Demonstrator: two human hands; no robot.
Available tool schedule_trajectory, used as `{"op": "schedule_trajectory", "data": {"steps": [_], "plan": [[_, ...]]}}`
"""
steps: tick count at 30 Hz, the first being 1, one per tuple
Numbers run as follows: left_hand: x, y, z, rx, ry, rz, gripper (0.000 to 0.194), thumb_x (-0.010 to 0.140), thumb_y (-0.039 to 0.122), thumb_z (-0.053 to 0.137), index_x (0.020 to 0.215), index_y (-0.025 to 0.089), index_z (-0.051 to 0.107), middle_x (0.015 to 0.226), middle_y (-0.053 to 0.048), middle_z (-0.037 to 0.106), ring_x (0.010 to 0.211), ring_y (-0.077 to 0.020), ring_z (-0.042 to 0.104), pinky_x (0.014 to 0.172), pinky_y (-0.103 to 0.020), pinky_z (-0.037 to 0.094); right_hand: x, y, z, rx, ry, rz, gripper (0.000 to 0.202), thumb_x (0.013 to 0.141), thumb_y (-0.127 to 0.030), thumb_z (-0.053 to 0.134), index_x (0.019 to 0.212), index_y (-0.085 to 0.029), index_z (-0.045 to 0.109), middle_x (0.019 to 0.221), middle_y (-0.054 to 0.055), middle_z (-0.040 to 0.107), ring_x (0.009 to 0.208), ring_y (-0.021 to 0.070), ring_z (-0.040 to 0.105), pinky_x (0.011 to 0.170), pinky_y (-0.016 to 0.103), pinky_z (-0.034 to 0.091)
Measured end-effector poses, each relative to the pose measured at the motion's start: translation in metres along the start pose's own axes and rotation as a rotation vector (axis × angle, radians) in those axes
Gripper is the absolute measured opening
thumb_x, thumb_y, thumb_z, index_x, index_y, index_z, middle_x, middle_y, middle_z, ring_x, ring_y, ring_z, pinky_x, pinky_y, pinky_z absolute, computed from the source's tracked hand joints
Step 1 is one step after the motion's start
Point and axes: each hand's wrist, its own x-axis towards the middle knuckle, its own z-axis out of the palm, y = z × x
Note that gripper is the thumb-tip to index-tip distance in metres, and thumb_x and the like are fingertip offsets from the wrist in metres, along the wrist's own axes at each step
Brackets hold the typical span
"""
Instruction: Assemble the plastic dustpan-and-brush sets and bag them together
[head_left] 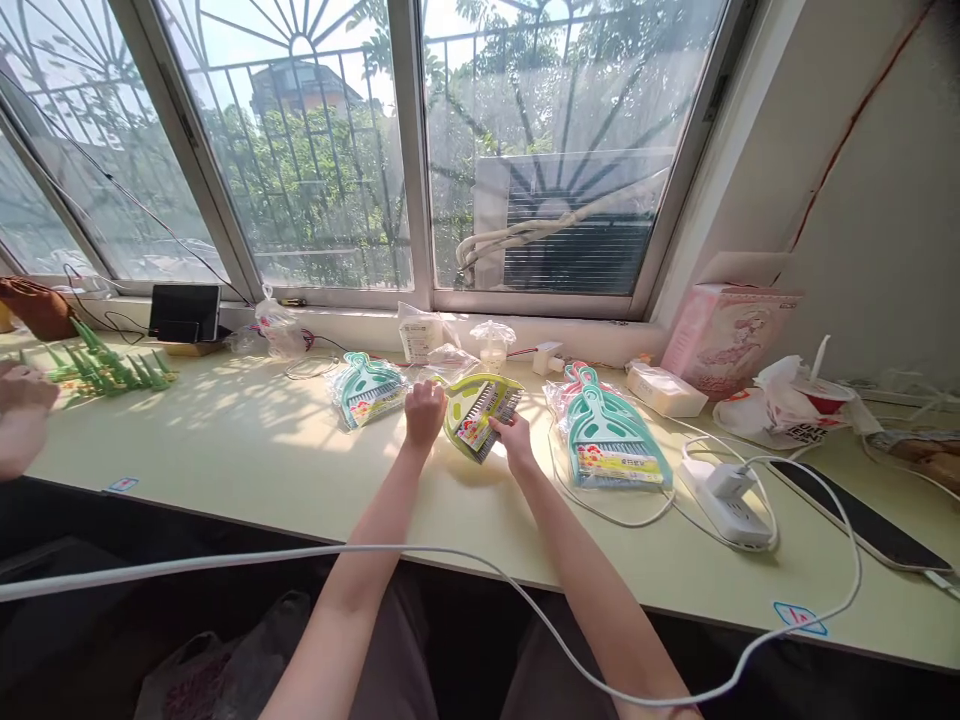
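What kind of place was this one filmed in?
Probably a small workroom or home workspace: a long worktable under barred windows, packaged dustpan-and-brush sets grouped on it, and a power strip among loose cables.

Sunlight through metal-framed windows (pixel 330 150) falls on a pale yellow table (pixel 247 440) beside a white wall (pixel 877 200)

L hand (pixel 425 412) & R hand (pixel 512 437) both bare, fingers slim, knuckles rounded. Forearms (pixel 379 520) also bare, narrow at wrist, wider twd elbow, smooth outline. Trousers (pixel 401 650): dark, dull grey-brown w/ slight purplish tint, plain, no pattern seen, long-ish soft folds. Partly in shadow, so exact shade & fabric type hard to tell.
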Motion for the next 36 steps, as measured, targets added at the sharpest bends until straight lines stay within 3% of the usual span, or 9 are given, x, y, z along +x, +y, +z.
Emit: {"op": "schedule_trajectory", "data": {"steps": [6, 10, 12, 15, 18, 21, 28, 32, 36], "plan": [[-0.006, 0.018, -0.003, -0.376, -0.061, 0.198, 0.024, 0.089, 0.021, 0.056, 0.103, 0.026, 0.074, 0.132, -0.014, 0.064, 0.130, -0.0346, 0.051, 0.121, -0.056, 0.017, -0.001, -0.003, 0.001, 0.141, 0.154, -0.028, 0.028, 0.061, -0.022, 0.078, 0.085, -0.017, 0.066, 0.078, 0.001, 0.073, 0.074, 0.0172, 0.070, 0.073, 0.030, 0.059], [-0.014, 0.031, -0.006, -0.562, -0.102, 0.257, 0.031, 0.082, 0.039, 0.071, 0.112, 0.033, 0.073, 0.142, -0.009, 0.059, 0.139, -0.0347, 0.044, 0.125, -0.055, 0.002, 0.002, -0.006, -0.001, 0.276, 0.209, -0.010, 0.028, 0.060, -0.020, 0.078, 0.085, -0.017, 0.065, 0.081, 0.002, 0.074, 0.079, 0.0176, 0.071, 0.075, 0.029, 0.060], [-0.015, 0.036, -0.008, -0.638, 0.058, 0.064, 0.055, 0.080, 0.055, 0.070, 0.129, 0.031, 0.065, 0.153, -0.011, 0.047, 0.149, -0.0353, 0.030, 0.125, -0.055, 0.001, 0.002, -0.009, -0.003, 0.343, 0.180, -0.013, 0.031, 0.059, -0.019, 0.080, 0.086, -0.017, 0.065, 0.086, 0.004, 0.075, 0.083, 0.0181, 0.071, 0.077, 0.029, 0.060], [-0.009, 0.037, -0.009, -0.891, 0.288, -0.456, 0.077, 0.090, 0.072, 0.039, 0.153, 0.028, 0.037, 0.161, -0.014, 0.033, 0.155, -0.0289, 0.017, 0.124, -0.053, 0.015, 0.000, -0.011, -0.003, 0.380, 0.130, -0.035, 0.033, 0.057, -0.021, 0.081, 0.086, -0.018, 0.066, 0.092, 0.006, 0.076, 0.089, 0.0196, 0.071, 0.078, 0.030, 0.060], [0.000, 0.033, -0.005, -1.361, -0.024, -0.735, 0.088, 0.089, 0.079, 0.015, 0.155, 0.024, 0.034, 0.149, -0.016, 0.050, 0.147, -0.0304, 0.038, 0.115, -0.054, 0.034, -0.001, -0.012, 0.000, 0.341, 0.070, -0.040, 0.033, 0.055, -0.022, 0.083, 0.084, -0.019, 0.065, 0.088, 0.006, 0.076, 0.090, 0.0226, 0.071, 0.077, 0.034, 0.059], [0.002, 0.033, 0.002, -1.631, -0.346, -0.677, 0.102, 0.080, 0.090, 0.019, 0.143, 0.017, 0.053, 0.124, -0.019, 0.068, 0.127, -0.0365, 0.057, 0.105, -0.057, 0.045, -0.003, -0.011, 0.005, 0.287, 0.026, -0.042, 0.036, 0.053, -0.022, 0.081, 0.085, -0.019, 0.065, 0.082, 0.004, 0.075, 0.087, 0.0239, 0.070, 0.076, 0.036, 0.058], [-0.015, 0.050, 0.005, -1.768, -0.541, -0.565, 0.114, 0.073, 0.096, 0.013, 0.144, 0.017, 0.052, 0.134, -0.020, 0.063, 0.131, -0.0380, 0.054, 0.106, -0.055, 0.045, -0.005, -0.013, 0.007, 0.254, 0.129, -0.185, 0.037, 0.060, -0.029, 0.075, 0.094, -0.020, 0.062, 0.098, 0.005, 0.075, 0.096, 0.0214, 0.067, 0.083, 0.035, 0.057], [-0.019, 0.063, 0.006, -1.687, -0.326, -0.526, 0.104, 0.078, 0.091, 0.036, 0.160, 0.028, 0.019, 0.159, -0.015, 0.039, 0.146, -0.0348, 0.039, 0.114, -0.054, 0.038, -0.002, -0.014, 0.003, 0.310, 0.214, -0.199, 0.040, 0.062, -0.029, 0.074, 0.099, -0.021, 0.060, 0.105, 0.007, 0.073, 0.098, 0.0200, 0.066, 0.085, 0.034, 0.056], [-0.018, 0.075, 0.009, -1.461, -0.177, -0.463, 0.131, 0.071, 0.050, 0.085, 0.158, 0.042, -0.011, 0.167, -0.011, 0.021, 0.150, -0.0293, 0.032, 0.118, -0.048, 0.034, -0.002, -0.014, 0.001, 0.297, 0.244, -0.195, 0.041, 0.064, -0.029, 0.073, 0.102, -0.021, 0.060, 0.109, 0.008, 0.073, 0.101, 0.0200, 0.067, 0.085, 0.033, 0.056]]}}
